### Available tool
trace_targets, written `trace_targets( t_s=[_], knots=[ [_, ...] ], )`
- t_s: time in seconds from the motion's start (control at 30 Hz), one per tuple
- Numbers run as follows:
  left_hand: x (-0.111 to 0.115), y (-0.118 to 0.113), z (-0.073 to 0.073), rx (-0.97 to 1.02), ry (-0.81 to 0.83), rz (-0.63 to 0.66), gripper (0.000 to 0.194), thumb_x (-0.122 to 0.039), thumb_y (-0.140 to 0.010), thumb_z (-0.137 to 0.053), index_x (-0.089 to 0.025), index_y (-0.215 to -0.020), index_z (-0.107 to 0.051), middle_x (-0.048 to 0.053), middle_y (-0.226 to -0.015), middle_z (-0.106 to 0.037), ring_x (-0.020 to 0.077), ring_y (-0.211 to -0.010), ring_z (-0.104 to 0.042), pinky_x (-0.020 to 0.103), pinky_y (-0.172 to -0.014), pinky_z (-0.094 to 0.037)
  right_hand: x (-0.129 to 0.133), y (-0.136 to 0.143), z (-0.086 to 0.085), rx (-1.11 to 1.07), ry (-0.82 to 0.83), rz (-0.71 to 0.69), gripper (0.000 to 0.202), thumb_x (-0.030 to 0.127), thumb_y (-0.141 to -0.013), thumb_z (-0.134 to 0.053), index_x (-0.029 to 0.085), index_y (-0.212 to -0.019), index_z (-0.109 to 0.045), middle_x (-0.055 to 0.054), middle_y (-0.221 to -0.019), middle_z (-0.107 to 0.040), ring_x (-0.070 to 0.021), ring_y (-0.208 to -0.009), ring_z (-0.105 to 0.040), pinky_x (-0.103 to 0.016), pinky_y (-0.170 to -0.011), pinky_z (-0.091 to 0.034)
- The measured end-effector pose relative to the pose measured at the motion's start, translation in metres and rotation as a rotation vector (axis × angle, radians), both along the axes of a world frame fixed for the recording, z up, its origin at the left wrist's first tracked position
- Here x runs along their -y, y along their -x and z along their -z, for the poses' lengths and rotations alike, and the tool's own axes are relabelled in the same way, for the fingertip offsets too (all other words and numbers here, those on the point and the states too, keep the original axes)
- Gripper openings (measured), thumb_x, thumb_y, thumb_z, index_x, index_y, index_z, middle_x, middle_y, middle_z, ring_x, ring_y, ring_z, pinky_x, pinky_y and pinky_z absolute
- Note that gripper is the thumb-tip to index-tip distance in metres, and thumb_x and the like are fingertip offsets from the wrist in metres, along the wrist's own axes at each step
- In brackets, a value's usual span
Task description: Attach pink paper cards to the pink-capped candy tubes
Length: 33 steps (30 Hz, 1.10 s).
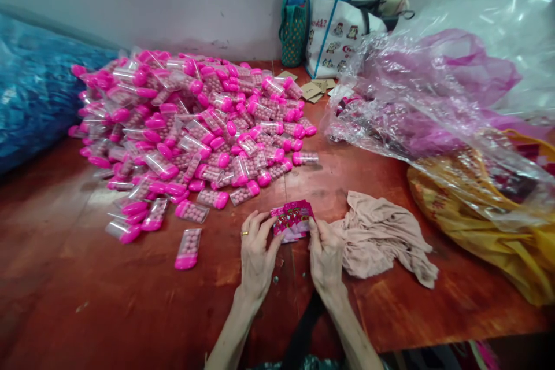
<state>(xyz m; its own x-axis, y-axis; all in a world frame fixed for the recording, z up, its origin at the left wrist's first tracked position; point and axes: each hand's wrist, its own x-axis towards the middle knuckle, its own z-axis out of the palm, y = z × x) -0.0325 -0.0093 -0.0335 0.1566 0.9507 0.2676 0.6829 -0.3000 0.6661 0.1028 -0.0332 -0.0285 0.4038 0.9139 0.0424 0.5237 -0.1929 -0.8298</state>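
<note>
Between my hands is a small fanned stack of pink printed labels (292, 219), held just above the red-brown table. My left hand (259, 243), with a ring on one finger, grips the stack's left edge between thumb and fingers. On the right edge, my right hand (323, 248) pinches it with the thumb on top. Beyond them lies a big heap of clear candy containers (208, 121) with bright pink caps and pink balls inside. One single container (188, 248) lies apart, left of my left hand. A crumpled beige cloth (381, 237) rests beside my right hand.
A blue plastic bag (39, 92) bulges at the left. At the back stand a green bottle pouch (292, 34) and a white tote bag (333, 40), near brown cardboard pieces (314, 91). Clear plastic wrapping (416, 92) and a yellow bag (468, 219) cover the right side.
</note>
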Motion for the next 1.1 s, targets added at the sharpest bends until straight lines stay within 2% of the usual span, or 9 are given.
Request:
trace_targets(
  t_s=[0.17,0.47,0.53,0.63,0.7,0.77,0.87,0.97,1.1],
  knots=[
    [-0.001,0.003,0.0,0.074,-0.045,-0.035,0.027,-0.016,-0.079,-0.053,-0.02,-0.106,-0.054,0.008,-0.107,-0.057,0.0238,-0.113,-0.044,0.045,-0.096,-0.035,0.0,0.006,-0.002,0.004,0.001,-0.074,0.032,0.026,-0.091,-0.034,0.016,-0.075,-0.06,-0.003,-0.067,-0.059,-0.0148,-0.059,-0.051,-0.025,-0.057,-0.036],
    [-0.002,-0.008,-0.001,-0.002,0.008,-0.019,0.028,-0.014,-0.079,-0.05,-0.018,-0.107,-0.055,0.009,-0.113,-0.054,0.0256,-0.118,-0.038,0.047,-0.098,-0.033,0.001,0.006,0.003,-0.017,-0.049,-0.027,0.028,0.028,-0.089,-0.039,0.017,-0.096,-0.063,-0.007,-0.08,-0.059,-0.0191,-0.072,-0.053,-0.031,-0.069,-0.04],
    [-0.002,-0.008,0.0,0.007,0.019,-0.014,0.028,-0.014,-0.079,-0.051,-0.019,-0.107,-0.055,0.009,-0.113,-0.054,0.0257,-0.118,-0.038,0.048,-0.097,-0.033,0.001,0.0,0.0,-0.056,-0.066,0.011,0.027,0.028,-0.088,-0.039,0.016,-0.093,-0.063,-0.007,-0.081,-0.059,-0.0185,-0.074,-0.053,-0.031,-0.07,-0.04],
    [-0.002,-0.005,0.0,0.068,-0.011,-0.032,0.027,-0.015,-0.079,-0.053,-0.02,-0.104,-0.056,0.008,-0.11,-0.055,0.0253,-0.117,-0.04,0.047,-0.096,-0.034,0.001,-0.006,-0.006,-0.13,-0.075,0.037,0.03,0.031,-0.088,-0.04,0.015,-0.077,-0.062,-0.002,-0.068,-0.056,-0.0152,-0.063,-0.052,-0.026,-0.062,-0.041],
    [-0.002,-0.002,-0.005,0.16,-0.033,-0.081,0.026,-0.017,-0.076,-0.057,-0.02,-0.102,-0.058,0.008,-0.107,-0.057,0.0246,-0.112,-0.044,0.046,-0.096,-0.034,0.002,-0.006,-0.01,-0.206,-0.06,0.027,0.032,0.034,-0.088,-0.042,0.016,-0.068,-0.059,0.002,-0.056,-0.051,-0.0125,-0.052,-0.047,-0.023,-0.051,-0.038],
    [-0.002,-0.002,-0.013,0.319,0.039,-0.116,0.03,-0.019,-0.073,-0.063,-0.02,-0.102,-0.059,0.007,-0.105,-0.058,0.0236,-0.106,-0.048,0.043,-0.094,-0.036,0.003,-0.002,-0.014,-0.326,-0.039,0.019,0.031,0.035,-0.085,-0.046,0.016,-0.065,-0.058,0.004,-0.051,-0.047,-0.0111,-0.047,-0.044,-0.022,-0.046,-0.035],
    [-0.003,-0.007,-0.028,0.689,0.389,-0.048,0.035,-0.02,-0.07,-0.066,-0.02,-0.104,-0.06,0.007,-0.105,-0.06,0.021,-0.095,-0.056,0.036,-0.084,-0.044,0.005,0.004,-0.022,-0.473,-0.015,-0.004,0.026,0.033,-0.082,-0.051,0.016,-0.066,-0.06,0.003,-0.054,-0.05,-0.0115,-0.051,-0.046,-0.021,-0.049,-0.036],
    [-0.005,-0.018,-0.036,1.006,0.653,-0.033,0.021,-0.02,-0.069,-0.066,-0.017,-0.09,-0.067,0.003,-0.086,-0.065,0.0145,-0.075,-0.059,0.025,-0.068,-0.047,0.007,0.009,-0.027,-0.461,-0.007,-0.061,0.023,0.029,-0.082,-0.051,0.016,-0.066,-0.062,0.002,-0.058,-0.055,-0.0122,-0.055,-0.048,-0.022,-0.052,-0.038],
    [-0.006,-0.027,-0.035,1.17,0.691,-0.147,0.006,-0.019,-0.068,-0.067,-0.015,-0.072,-0.069,-0.002,-0.06,-0.061,0.0078,-0.055,-0.053,0.018,-0.055,-0.043,0.008,0.009,-0.03,-0.424,-0.015,-0.128,0.025,0.027,-0.084,-0.048,0.017,-0.065,-0.061,0.001,-0.059,-0.054,-0.0122,-0.055,-0.047,-0.022,-0.054,-0.037]
  ],
)
